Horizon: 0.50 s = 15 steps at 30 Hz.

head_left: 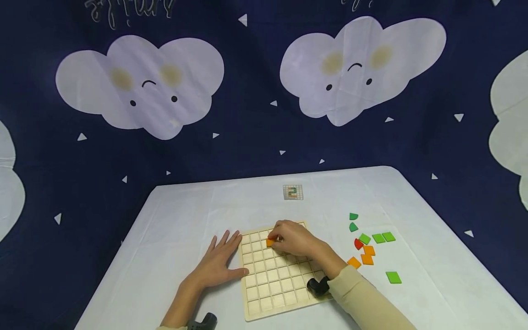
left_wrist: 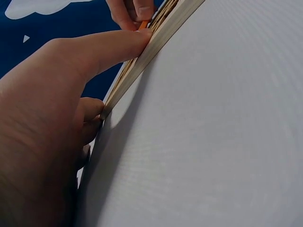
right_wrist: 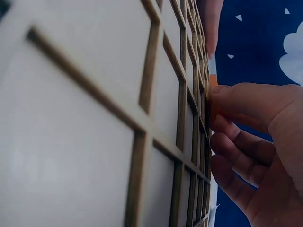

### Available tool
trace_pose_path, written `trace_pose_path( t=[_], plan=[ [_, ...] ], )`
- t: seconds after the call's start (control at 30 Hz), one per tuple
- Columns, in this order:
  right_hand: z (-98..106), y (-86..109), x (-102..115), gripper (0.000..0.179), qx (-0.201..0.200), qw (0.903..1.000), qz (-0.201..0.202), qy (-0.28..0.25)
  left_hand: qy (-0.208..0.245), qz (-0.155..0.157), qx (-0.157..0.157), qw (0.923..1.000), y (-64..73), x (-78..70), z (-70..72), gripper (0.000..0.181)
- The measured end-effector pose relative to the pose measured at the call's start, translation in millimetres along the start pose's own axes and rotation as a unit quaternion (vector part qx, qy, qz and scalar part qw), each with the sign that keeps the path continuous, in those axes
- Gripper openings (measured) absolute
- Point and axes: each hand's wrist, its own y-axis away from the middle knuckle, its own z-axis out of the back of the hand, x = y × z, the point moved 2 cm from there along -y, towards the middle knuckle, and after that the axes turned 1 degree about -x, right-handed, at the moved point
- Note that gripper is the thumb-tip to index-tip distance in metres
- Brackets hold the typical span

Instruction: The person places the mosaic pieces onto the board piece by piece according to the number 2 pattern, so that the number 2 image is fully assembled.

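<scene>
An orange tile (head_left: 269,243) is being pinched by the fingers of the right hand (head_left: 294,239) at the far part of a gridded board (head_left: 272,276). The board's left edge is being touched by the left hand (head_left: 217,266), its fingers being held spread. Green pieces (head_left: 393,277) and a red piece (head_left: 358,244) are being borne by the desk (head_left: 165,247), right of the board.

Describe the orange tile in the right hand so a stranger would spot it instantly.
On the white table lies a wooden grid board. Toward its far side, the right hand pinches the orange tile. Three other orange tiles lie loose right of the board; only this one is held.
</scene>
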Motion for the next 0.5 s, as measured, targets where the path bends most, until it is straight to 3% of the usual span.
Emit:
trace_pose_path(
  t=[0.5],
  plan=[
    [-6.3,-7.3,8.2,0.020,0.003,0.9998,0.004,0.019,0.004,0.009,-0.001,0.9999,-1.2,1.2,-1.4,0.105]
  ],
)
